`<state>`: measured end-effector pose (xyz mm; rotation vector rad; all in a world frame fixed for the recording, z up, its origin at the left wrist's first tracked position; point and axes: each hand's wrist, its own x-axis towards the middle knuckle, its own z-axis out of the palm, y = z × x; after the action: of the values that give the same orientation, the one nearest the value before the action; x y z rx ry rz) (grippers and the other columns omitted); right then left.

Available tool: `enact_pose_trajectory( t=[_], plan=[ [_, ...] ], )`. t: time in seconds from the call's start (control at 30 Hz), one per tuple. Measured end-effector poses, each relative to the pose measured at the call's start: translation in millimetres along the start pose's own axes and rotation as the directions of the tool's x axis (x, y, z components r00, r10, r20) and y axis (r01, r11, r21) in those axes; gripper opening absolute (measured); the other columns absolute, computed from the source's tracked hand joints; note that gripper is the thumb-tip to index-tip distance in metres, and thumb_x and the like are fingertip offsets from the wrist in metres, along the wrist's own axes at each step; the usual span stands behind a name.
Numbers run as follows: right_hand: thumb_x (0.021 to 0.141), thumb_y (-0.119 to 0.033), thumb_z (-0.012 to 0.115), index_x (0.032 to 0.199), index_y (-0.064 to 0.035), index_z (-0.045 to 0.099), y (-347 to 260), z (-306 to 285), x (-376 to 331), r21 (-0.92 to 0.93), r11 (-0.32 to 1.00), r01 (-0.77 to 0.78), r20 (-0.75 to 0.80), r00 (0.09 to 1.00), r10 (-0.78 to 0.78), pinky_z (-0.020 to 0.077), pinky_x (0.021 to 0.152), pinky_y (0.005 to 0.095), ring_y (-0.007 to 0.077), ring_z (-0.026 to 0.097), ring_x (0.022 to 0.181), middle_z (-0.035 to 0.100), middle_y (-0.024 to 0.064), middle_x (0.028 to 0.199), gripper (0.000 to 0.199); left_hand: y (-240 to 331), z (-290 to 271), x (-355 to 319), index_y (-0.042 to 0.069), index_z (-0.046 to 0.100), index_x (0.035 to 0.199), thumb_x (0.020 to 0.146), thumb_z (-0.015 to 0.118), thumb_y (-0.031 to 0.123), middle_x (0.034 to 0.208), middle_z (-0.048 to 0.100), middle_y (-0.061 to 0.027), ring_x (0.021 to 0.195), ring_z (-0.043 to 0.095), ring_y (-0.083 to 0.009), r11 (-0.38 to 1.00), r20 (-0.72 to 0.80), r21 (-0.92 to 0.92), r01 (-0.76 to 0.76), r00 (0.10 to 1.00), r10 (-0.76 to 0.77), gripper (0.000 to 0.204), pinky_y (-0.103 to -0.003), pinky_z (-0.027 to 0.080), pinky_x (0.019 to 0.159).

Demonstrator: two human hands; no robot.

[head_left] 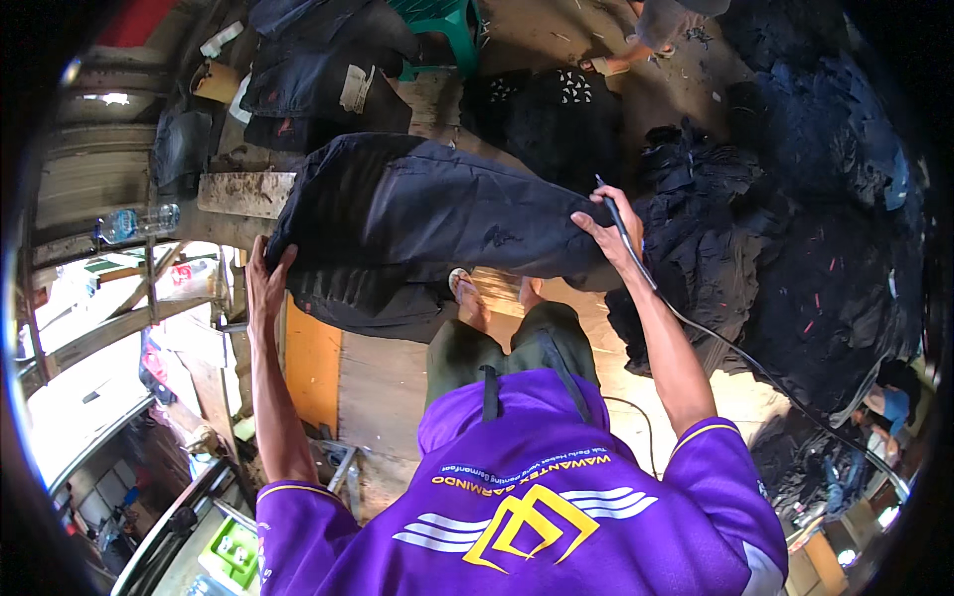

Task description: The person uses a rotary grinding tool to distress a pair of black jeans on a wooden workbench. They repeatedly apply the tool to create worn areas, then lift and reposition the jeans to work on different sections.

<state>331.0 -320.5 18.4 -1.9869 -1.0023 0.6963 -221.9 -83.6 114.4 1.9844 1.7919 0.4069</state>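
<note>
A pair of dark jeans (pixel 417 189) stretches across in front of me, over a ledge on the left. Pale lines cross it near its left end, and a small dark frayed patch shows toward the right. My left hand (pixel 264 283) pinches the jeans' left edge between thumb and fingers. At the other end, my right hand (pixel 614 226) is closed around a slim, dark pen-like handpiece (pixel 624 236), its tip pointing away from me. The handpiece's cable (pixel 735 348) runs along my right forearm to the lower right. My right thumb lies close to the cloth; I cannot tell whether it touches.
Piles of dark garments (pixel 815 258) fill the right side. Folded dark clothes (pixel 318 84) are stacked far left, near a green plastic stool (pixel 447 35). Another person's foot (pixel 606 66) shows at the top. A plastic bottle (pixel 124 225) lies by the left wall.
</note>
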Motion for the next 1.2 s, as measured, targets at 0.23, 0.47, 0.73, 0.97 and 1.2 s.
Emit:
enact_pose_trajectory(
  t=[0.23,0.47,0.73,0.97,1.2],
  plan=[
    [0.084,-0.027,0.095,0.111,-0.0063,0.075,58,-170,2,-0.403,0.886,0.228,-0.056,0.961,-0.272,0.0584,0.086,0.0454,0.0396,0.075,0.099,0.076,0.0170,0.106,0.040,113,112,-20,0.003,0.067,0.115,0.091,0.088,0.053,0.105,0.075,-0.0251,0.099,0.068,-0.0482,0.958,0.019,0.187,-0.216,0.976,0.217,0.059,-0.057,0.052,0.088],
    [0.088,-0.030,0.090,0.117,-0.0089,0.075,11,-316,143,-0.675,0.736,0.050,-0.572,0.594,-0.565,0.0568,0.089,0.0493,0.0412,0.072,0.102,0.076,0.0156,0.110,0.039,346,258,-115,0.002,0.065,0.112,0.098,0.081,0.055,0.095,0.077,-0.0281,0.092,0.074,-0.0531,0.945,0.129,-0.323,0.056,0.992,-0.014,0.057,-0.060,0.055,0.082],
    [0.086,-0.022,0.090,0.111,-0.0098,0.074,-59,-92,69,-0.182,0.747,0.640,-0.107,0.742,-0.662,0.0583,0.097,0.0446,0.0355,0.072,0.110,0.073,0.0144,0.110,0.033,153,151,-6,0.004,0.067,0.113,0.101,0.079,0.054,0.089,0.079,-0.0208,0.079,0.075,-0.0392,0.980,-0.254,-0.063,-0.189,0.953,0.167,0.052,-0.052,0.055,0.076],
    [0.095,-0.022,0.085,0.130,-0.0151,0.070,-47,93,-10,-0.003,0.593,0.805,0.168,0.585,-0.793,0.0546,0.116,0.0487,0.0430,0.063,0.138,0.065,0.0214,0.145,0.039,12,84,11,0.004,0.044,0.163,0.091,0.093,0.027,0.144,0.063,-0.0192,0.129,0.063,-0.0264,0.786,0.307,-0.605,0.128,0.948,0.081,0.091,-0.040,0.055,0.106],
    [0.076,-0.043,0.100,0.135,-0.0108,0.065,-51,69,-32,-0.085,0.759,0.645,0.108,0.763,-0.637,0.0452,0.125,0.0535,0.0465,0.059,0.141,0.062,0.0253,0.148,0.076,62,106,-43,-0.004,0.071,0.138,0.091,0.093,0.033,0.115,0.078,-0.0087,0.105,0.071,-0.0197,0.764,0.320,-0.563,0.315,0.936,-0.151,0.064,-0.034,0.054,0.101]
  ],
)
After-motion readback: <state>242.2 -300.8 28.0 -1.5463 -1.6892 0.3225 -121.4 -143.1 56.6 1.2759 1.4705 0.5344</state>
